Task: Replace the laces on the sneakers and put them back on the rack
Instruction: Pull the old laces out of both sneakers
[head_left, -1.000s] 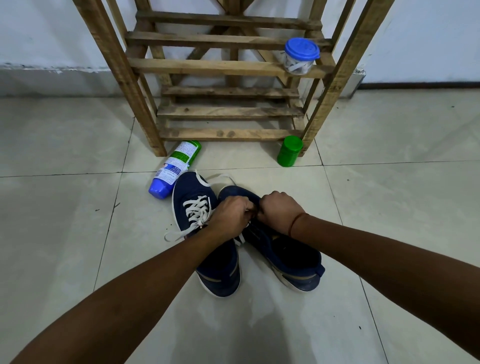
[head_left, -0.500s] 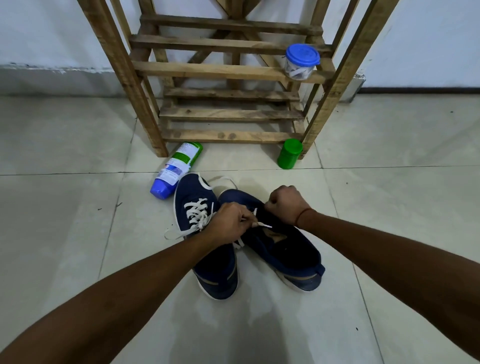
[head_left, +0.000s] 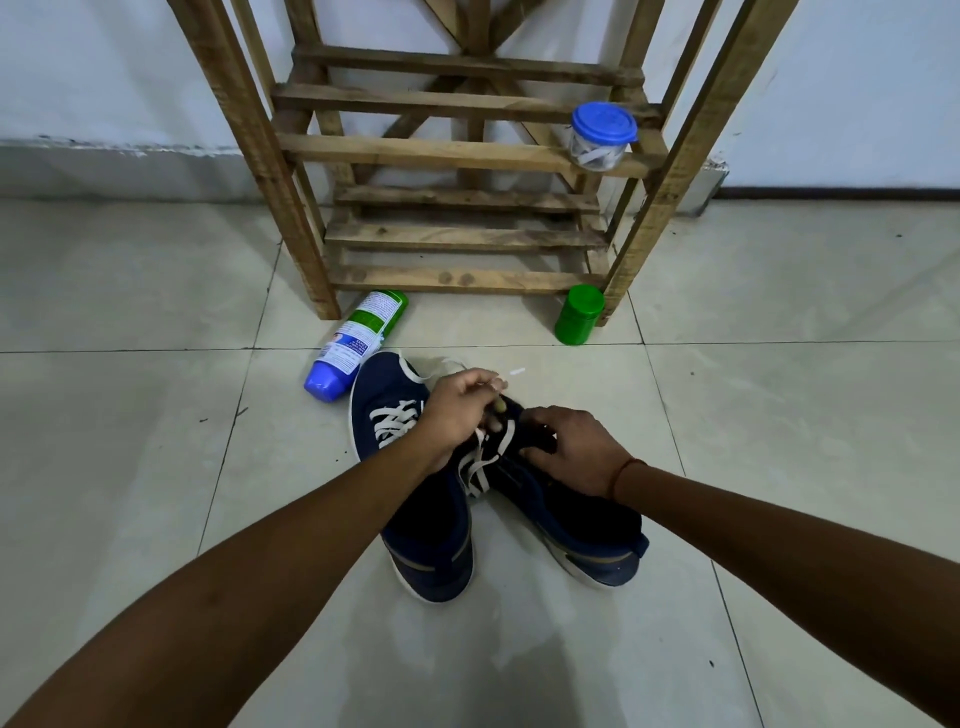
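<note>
Two navy sneakers lie side by side on the tiled floor, toes toward the rack. The left sneaker (head_left: 387, 410) carries a white lace through its eyelets. The right sneaker (head_left: 582, 530) has a white lace (head_left: 480, 462) partly threaded near its toe. My left hand (head_left: 457, 410) pinches that lace and holds it up, its tip sticking out to the right. On the right sneaker's upper, my right hand (head_left: 574, 452) rests with fingers curled over the edge. The wooden rack (head_left: 457, 150) stands behind them.
A green and white bottle with a blue cap (head_left: 356, 343) lies by the rack's left leg. A green jar (head_left: 578, 314) stands at the right leg. A clear tub with a blue lid (head_left: 602, 135) sits on a rack slat. Bare tiles lie all around.
My left hand has risen and drawn the lace up and away from the shoe. My right hand has dropped from the lace onto the right sneaker's upper. The view has moved closer.
</note>
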